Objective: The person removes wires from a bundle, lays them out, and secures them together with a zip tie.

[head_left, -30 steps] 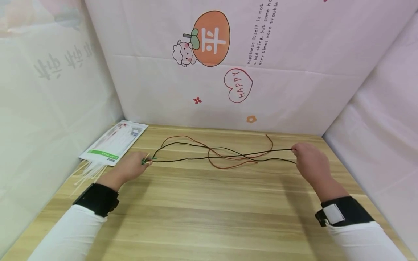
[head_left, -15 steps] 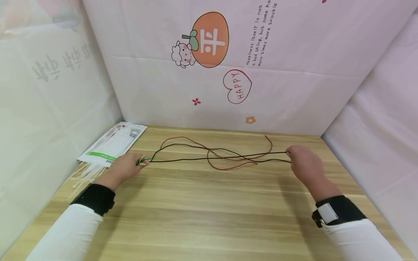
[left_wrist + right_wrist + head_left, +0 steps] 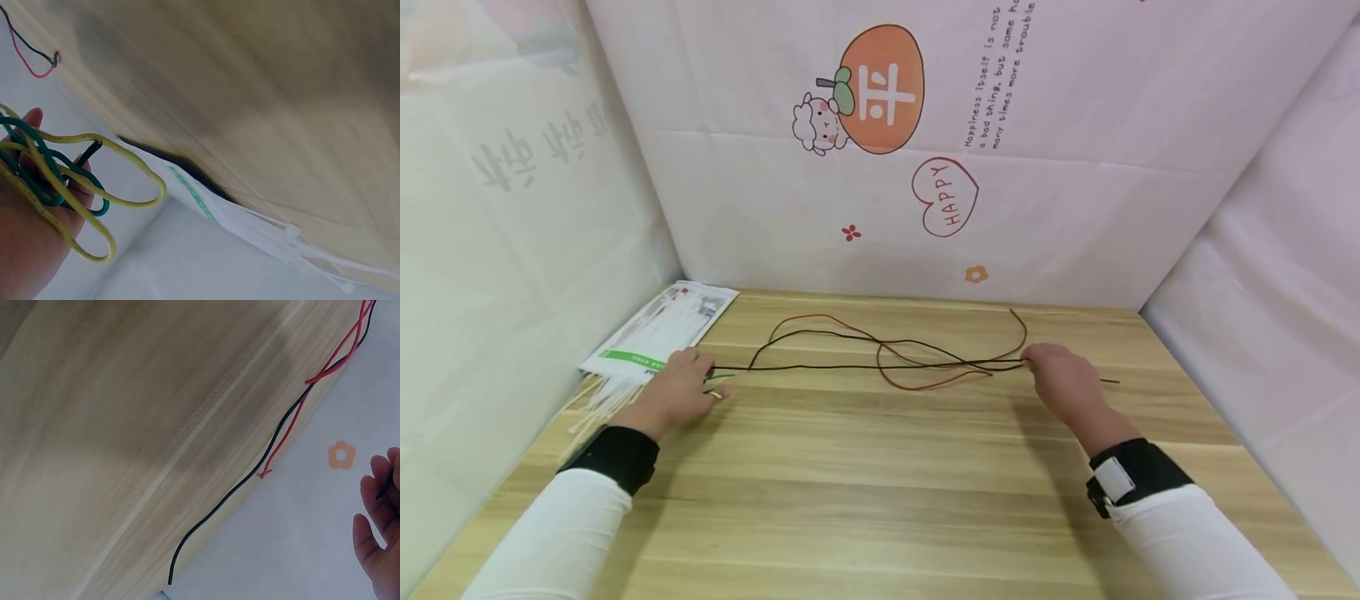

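Note:
My left hand (image 3: 681, 387) holds a looped bundle of yellow wire (image 3: 140, 203) and green wire (image 3: 100, 197), with a black piece (image 3: 89, 154) among its fingers. Over the table a black wire (image 3: 827, 367) runs nearly straight from this hand to my right hand (image 3: 1063, 387), which pinches it. In the right wrist view a short black end (image 3: 386, 487) shows at the right fingers. A second black length (image 3: 805, 332) curves along the table and passes behind the right hand; its end (image 3: 1112, 381) shows beyond. Red wire (image 3: 917, 388) lies looped across it.
At the back left lies a white packet (image 3: 662, 329) with a green stripe. Several white cable ties (image 3: 602, 400) stick out of its near end. Printed white cloth walls (image 3: 760, 208) enclose the wooden table (image 3: 850, 500) at the back and both sides.
My right hand has moved left and slightly nearer, still pinching the black wire. My left hand has shifted a little left. A wire end now shows to the right of my right hand.

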Demonstrator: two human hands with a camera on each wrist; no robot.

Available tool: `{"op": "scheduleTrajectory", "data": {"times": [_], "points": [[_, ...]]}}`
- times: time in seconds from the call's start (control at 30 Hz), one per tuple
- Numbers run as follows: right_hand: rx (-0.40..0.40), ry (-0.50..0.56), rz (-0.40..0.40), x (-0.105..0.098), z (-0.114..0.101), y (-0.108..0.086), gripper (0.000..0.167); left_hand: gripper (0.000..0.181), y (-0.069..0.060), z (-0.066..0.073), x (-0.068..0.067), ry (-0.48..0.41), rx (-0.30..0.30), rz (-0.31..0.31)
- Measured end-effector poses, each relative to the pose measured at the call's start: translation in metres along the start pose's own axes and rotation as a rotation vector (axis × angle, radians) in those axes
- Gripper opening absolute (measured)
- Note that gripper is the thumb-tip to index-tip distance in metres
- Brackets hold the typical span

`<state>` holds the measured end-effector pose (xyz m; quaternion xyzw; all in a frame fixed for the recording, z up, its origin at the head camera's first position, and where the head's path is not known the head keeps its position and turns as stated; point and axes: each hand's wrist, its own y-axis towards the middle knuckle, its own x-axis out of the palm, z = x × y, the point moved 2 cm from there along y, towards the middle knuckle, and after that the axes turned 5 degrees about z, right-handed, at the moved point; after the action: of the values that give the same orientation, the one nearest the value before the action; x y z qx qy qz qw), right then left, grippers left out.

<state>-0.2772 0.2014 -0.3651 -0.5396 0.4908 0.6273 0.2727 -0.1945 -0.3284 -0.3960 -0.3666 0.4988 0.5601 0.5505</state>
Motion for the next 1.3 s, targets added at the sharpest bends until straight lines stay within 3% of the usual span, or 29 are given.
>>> {"op": "scheduleTrajectory", "data": {"times": [0.1,0.3,0.4,0.47,0.57,0.67,0.77,1.03,1.3], "points": [[0.001,-0.008,-0.012,0.0,0.0,-0.001,0.017,0.051,-0.002,0.002,0.0,-0.007,0.012,0.003],[-0.003,-0.005,-0.001,-0.002,0.002,-0.003,0.017,0.099,-0.004,0.005,0.002,-0.018,0.021,-0.012],[-0.005,0.005,0.004,-0.004,0.003,-0.005,0.017,0.088,-0.004,0.005,0.002,-0.04,0.017,-0.003],[-0.006,0.01,0.003,-0.007,0.003,-0.006,0.018,0.063,-0.002,0.005,-0.001,-0.035,0.026,0.057],[-0.001,0.004,0.01,-0.011,0.004,-0.008,0.019,0.032,0.001,0.008,-0.007,0.01,0.078,0.242],[0.0,-0.002,0.025,-0.014,0.006,-0.01,0.019,0.017,0.001,0.011,-0.014,0.074,0.106,0.426],[0.003,-0.001,0.034,-0.016,0.011,-0.012,0.018,0.011,-0.001,0.016,-0.019,0.08,0.112,0.498],[0.063,-0.027,0.033,-0.024,0.032,-0.018,0.02,0.009,-0.004,0.029,-0.02,0.04,0.235,0.528],[0.07,-0.019,0.072,-0.039,0.049,-0.021,0.017,0.014,-0.001,0.04,-0.02,0.041,0.207,0.351]]}}
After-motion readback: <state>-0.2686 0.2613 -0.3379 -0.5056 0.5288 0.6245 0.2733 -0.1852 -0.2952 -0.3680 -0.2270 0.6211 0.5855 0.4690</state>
